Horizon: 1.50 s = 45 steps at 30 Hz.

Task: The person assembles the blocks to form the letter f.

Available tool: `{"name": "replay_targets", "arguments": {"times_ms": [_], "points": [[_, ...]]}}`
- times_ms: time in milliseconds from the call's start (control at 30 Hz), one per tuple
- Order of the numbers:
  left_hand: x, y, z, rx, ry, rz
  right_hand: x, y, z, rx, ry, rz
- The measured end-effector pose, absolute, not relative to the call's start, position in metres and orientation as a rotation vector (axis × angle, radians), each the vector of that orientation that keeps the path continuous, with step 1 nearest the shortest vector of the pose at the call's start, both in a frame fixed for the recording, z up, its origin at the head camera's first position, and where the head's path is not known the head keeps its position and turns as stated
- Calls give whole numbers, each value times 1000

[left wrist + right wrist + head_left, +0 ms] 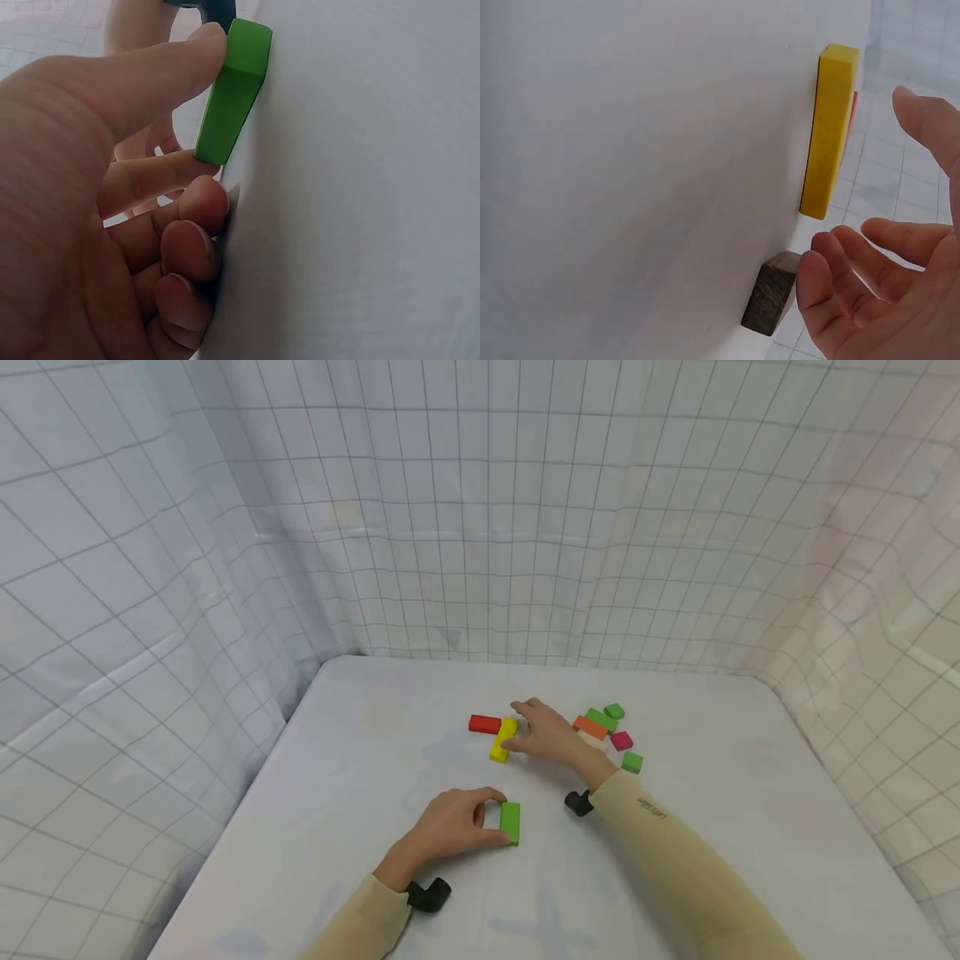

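Note:
Thumb and index finger of my left hand (452, 827) pinch a green block (510, 823) by its two ends, low on the white table. The left wrist view shows this green block (238, 82) standing on edge against the surface, with the other fingers curled below it. Farther out, my right hand (551, 737) hovers with thumb and fingers spread beside a yellow block (504, 741). A gap separates them from the yellow block (829, 131) in the right wrist view. There, a dark wooden block (769, 300) lies by the fingertips; the hand hides it from the head view.
A red block (484, 724) lies at the yellow one's left. Right of my right hand sit an orange block (591, 727), a pale block (592, 741), a magenta block (622, 741) and several green blocks (632, 762). Grid-patterned white curtains (480, 527) enclose the table.

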<state>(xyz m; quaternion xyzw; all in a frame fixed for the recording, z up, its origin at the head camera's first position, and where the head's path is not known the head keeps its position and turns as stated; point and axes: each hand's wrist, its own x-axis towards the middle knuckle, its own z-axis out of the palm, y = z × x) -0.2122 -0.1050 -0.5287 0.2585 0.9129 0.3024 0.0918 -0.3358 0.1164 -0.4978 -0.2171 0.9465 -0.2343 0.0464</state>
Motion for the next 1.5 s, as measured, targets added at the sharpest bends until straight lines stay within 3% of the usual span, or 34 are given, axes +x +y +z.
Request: {"name": "replay_targets", "arguments": {"times_ms": [700, 1500], "points": [[-211, -106, -529, 771, 2725, 910, -332, 100, -505, -579, 2896, -588], [-212, -103, -531, 726, 2722, 896, -332, 107, -508, -494, 2640, -1208]]}}
